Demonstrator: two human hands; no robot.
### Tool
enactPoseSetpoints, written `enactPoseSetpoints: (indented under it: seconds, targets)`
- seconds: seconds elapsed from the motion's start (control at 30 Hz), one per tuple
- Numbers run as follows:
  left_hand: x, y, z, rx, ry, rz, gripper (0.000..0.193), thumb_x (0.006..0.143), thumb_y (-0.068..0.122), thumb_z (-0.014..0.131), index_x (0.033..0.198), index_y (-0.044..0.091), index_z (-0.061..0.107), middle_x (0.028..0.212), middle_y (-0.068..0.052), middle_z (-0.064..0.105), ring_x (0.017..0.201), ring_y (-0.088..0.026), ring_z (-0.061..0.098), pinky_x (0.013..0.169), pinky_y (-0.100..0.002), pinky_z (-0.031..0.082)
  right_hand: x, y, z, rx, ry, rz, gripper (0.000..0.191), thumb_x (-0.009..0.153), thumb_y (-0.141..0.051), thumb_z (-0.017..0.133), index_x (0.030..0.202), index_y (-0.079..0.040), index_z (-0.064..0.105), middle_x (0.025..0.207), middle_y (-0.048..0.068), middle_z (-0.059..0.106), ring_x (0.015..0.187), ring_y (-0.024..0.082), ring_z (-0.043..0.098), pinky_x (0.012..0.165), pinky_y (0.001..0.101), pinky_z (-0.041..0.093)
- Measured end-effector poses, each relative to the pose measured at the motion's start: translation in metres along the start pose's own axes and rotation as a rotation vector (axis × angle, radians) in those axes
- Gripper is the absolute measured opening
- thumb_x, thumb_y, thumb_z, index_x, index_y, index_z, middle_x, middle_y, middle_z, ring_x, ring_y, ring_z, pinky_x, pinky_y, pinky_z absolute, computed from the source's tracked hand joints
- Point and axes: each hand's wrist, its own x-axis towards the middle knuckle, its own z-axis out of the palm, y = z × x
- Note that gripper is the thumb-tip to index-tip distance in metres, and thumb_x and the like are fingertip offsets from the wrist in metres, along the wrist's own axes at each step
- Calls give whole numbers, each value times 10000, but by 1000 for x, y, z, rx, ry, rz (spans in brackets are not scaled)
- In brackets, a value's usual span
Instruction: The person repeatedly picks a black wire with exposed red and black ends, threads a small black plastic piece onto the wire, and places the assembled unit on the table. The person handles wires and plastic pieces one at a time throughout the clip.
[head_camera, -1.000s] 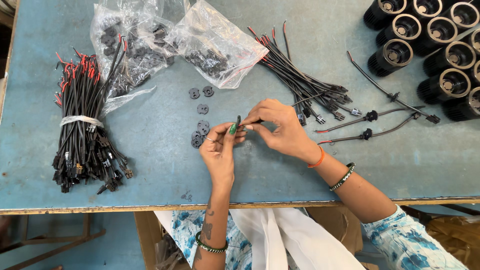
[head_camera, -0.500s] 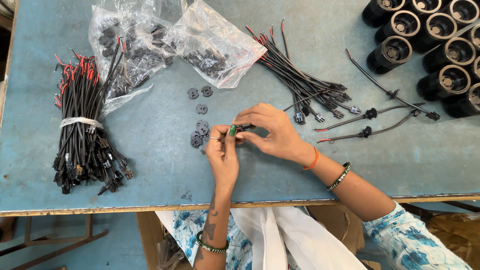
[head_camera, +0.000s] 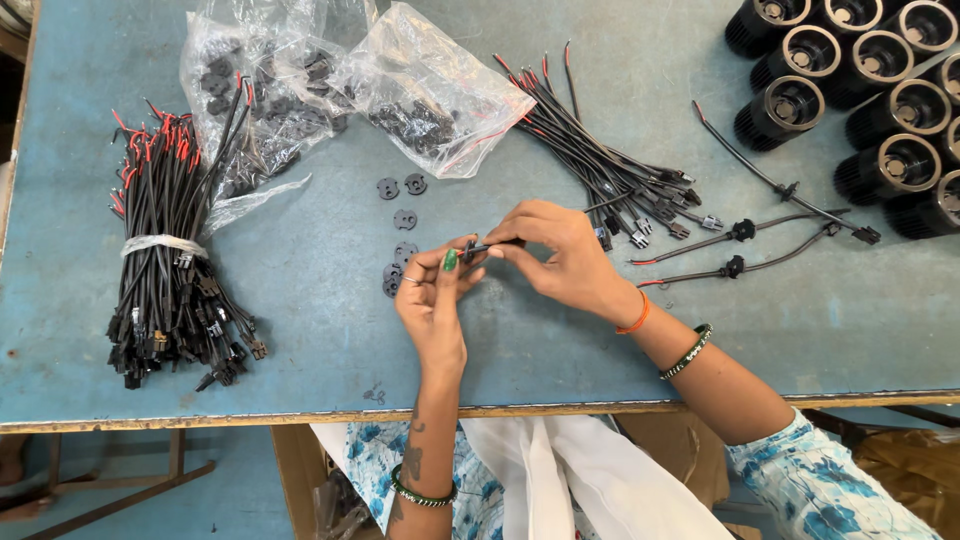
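My left hand (head_camera: 432, 300) pinches a small black round grommet (head_camera: 468, 250) at its fingertips over the blue table (head_camera: 300, 330). My right hand (head_camera: 560, 255) holds the end of a black cable (head_camera: 600, 205) and presses it against that grommet. The cable runs back toward a loose pile of black and red cables (head_camera: 610, 170). Several loose black grommets (head_camera: 400, 215) lie on the table just left of my hands.
A tied bundle of black and red cables (head_camera: 170, 260) lies at the left. Clear plastic bags of black parts (head_camera: 330, 90) sit at the back. Three cables with grommets fitted (head_camera: 760, 235) lie at the right. Black cylindrical housings (head_camera: 860, 90) stand at the back right.
Both hands have stayed together at the table's middle with only small finger movements; the cable end and grommet remain between the fingertips.
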Motion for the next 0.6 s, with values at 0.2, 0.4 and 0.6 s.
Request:
enactPoseSetpoints:
  seconds: [0.2, 0.4, 0.6]
  targets:
    - [0, -2, -2, -1, -32, 30, 257, 949, -64, 707, 1203, -70, 669, 1187, -169, 730, 1061, -209, 712, 934, -333, 621, 1, -6, -5, -201, 16, -103, 136, 825, -62, 799, 954, -90, 764, 903, 22, 694, 820, 208, 620, 767, 355, 426]
    - [-1, -3, 1, 80, -99, 168, 291, 927, -154, 682, 1190, -34, 719, 1257, -162, 694, 1137, -232, 716, 1013, -330, 609, 2, -10, -11, -178, -18, -69, 106, 848, -83, 790, 947, -115, 771, 905, 1, 700, 823, 190, 614, 776, 345, 391]
    - [-2, -5, 3, 80, -120, 172, 280, 934, -153, 670, 1163, -8, 737, 1251, -165, 689, 1137, -244, 724, 1005, -335, 624, -1, -11, -14, -82, -28, -17, 93, 850, -70, 774, 937, -102, 769, 910, 8, 722, 830, 187, 633, 820, 333, 425]
